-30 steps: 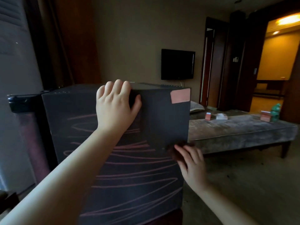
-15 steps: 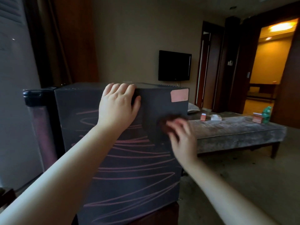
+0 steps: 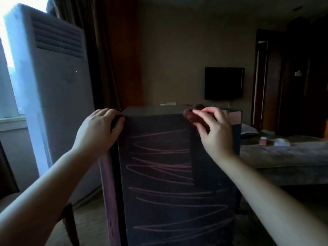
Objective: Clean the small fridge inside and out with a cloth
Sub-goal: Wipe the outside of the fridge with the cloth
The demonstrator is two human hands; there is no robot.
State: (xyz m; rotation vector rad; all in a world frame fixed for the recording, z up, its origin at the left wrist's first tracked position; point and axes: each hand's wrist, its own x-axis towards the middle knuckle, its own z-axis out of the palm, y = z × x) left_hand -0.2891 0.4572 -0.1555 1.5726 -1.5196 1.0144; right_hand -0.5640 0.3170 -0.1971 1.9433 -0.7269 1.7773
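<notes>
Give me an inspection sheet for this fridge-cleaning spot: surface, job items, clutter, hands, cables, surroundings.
Surface: fridge front bears pink scribbles; upper-right strip bare.
Job's things: dark cloth at the fridge's top edge.
Clutter: small boxes on low bench.
Hands: left hand grips fridge's top left corner; right hand holds cloth.
Cables: thin lead below TV.
Surroundings: standing air conditioner at left.

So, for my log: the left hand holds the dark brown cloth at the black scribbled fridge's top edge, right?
No: the head view shows the right hand holding the dark brown cloth at the black fridge's top edge; the left hand grips its corner.
</notes>
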